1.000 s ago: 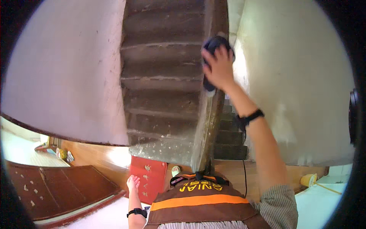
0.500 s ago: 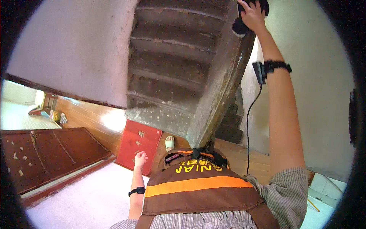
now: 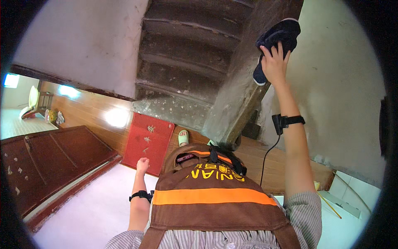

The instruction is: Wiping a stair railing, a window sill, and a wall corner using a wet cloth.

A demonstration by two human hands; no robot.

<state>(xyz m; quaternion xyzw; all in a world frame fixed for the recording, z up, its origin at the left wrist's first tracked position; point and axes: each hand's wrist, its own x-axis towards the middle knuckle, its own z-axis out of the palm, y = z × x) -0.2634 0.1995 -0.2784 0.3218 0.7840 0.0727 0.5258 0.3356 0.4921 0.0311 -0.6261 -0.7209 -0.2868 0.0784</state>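
A dark navy cloth [image 3: 278, 36] with a white edge lies bunched over the top of the sloping concrete stair wall [image 3: 244, 81]. My right hand [image 3: 274, 65] presses down on it and grips it, fingers spread over the folds, the arm stretched far forward. Part of the cloth hangs out beside the wrist, on the stair side. My left hand [image 3: 142, 164] is held low at my side above a red doormat [image 3: 150, 139]. Its fingers are curled in, and nothing shows in them. Each forearm wears a black strap; a cable runs from the right one.
Dark, worn stairs [image 3: 182, 54] rise on the far side. A brown wooden door [image 3: 54, 162] stands at the left. My slippered foot [image 3: 183, 137] is beside the mat. A brown apron [image 3: 211, 207] with an orange band covers my front. A pale wall [image 3: 340, 95] stands at right.
My right hand has come nearer down the sloping wall top, bringing the cloth along. The view has shifted slightly. My left hand remains curled at my side.
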